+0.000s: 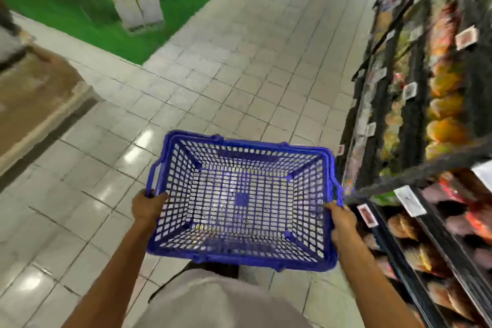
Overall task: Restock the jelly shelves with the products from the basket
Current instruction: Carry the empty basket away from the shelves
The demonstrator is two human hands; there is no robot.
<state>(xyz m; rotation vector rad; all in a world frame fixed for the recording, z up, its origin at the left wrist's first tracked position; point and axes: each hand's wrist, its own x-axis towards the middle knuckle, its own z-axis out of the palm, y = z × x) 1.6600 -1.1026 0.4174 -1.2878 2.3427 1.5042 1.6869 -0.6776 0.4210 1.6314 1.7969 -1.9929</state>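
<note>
1. Your blue plastic basket, rectangular with lattice walls, hangs over glossy floor tiles, which show through its mesh.
2. Your left hand and right hand each curl their fingers over a side rim.
3. Dark shelves to your right hold blurred packets.

Place: a shop aisle.
Shelves: dark racks of packaged goods with price tags.
Basket: blue plastic shopping type.
Floor: pale tiles.
</note>
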